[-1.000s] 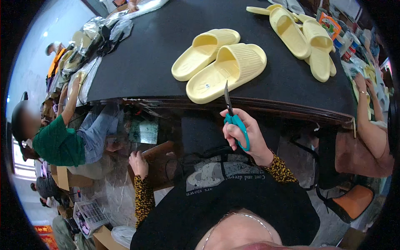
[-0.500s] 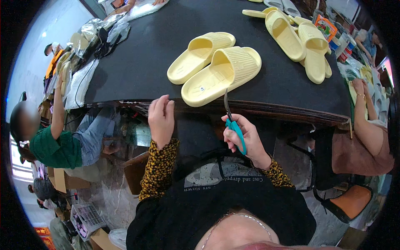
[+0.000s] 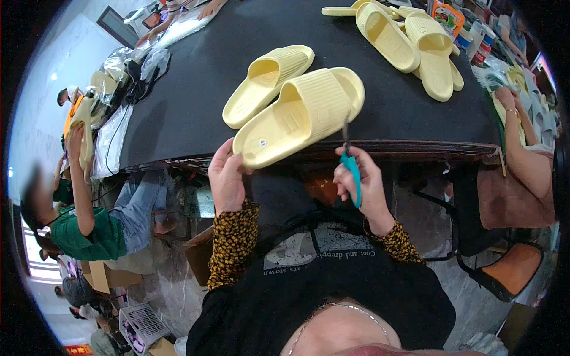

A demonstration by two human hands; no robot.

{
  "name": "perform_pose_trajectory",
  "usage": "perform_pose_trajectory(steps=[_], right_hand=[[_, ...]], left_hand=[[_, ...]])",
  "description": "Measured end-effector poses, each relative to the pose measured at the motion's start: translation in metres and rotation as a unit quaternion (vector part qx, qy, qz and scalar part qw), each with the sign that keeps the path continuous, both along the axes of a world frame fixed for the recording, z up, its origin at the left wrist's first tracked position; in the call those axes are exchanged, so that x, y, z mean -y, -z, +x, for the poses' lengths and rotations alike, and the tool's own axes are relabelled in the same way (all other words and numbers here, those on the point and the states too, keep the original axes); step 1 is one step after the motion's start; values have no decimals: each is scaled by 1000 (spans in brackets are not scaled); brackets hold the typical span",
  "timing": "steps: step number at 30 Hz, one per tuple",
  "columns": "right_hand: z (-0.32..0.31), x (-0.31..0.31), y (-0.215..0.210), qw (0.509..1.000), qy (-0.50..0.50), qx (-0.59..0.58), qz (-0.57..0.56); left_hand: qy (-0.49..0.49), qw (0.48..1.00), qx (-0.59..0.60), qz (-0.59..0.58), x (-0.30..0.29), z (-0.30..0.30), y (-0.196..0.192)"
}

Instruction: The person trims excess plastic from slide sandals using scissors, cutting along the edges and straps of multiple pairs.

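My left hand grips the heel end of a pale yellow slide slipper, which has a ribbed strap and a small round sticker on its footbed. Its matching slipper lies just behind it on the dark table. In my right hand is a pair of scissors with teal handles, the fingers wrapped round them. The scissors' dark blades point away from me, up beside the strap of the held slipper; whether they touch it I cannot tell.
More yellow slippers are piled at the far right of the black table. Clear plastic bags lie at the left edge. A co-worker in a green shirt sits left, another person in brown right. An orange-seated chair stands at lower right.
My left hand has reached the nearer slipper and taken hold of its heel, which now sits lifted and shifted left. The scissors in my right hand have moved slightly right and toward the strap.
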State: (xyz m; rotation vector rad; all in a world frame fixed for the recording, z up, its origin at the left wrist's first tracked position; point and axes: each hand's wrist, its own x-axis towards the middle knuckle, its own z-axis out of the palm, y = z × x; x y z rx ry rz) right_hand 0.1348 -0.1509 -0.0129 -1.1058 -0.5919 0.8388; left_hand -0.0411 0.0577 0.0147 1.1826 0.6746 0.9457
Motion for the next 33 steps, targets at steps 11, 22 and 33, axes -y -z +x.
perform_pose_trajectory(steps=[11,22,33], right_hand=[[29,9,-14,966,221,73,113],[44,20,-7,943,294,150,-51],[58,33,2,978,187,-43,82]], left_hand=[[7,995,-25,100,1,-35,-20],[70,983,-58,158,1,-22,-41],[86,982,-52,161,-52,36,-53]])
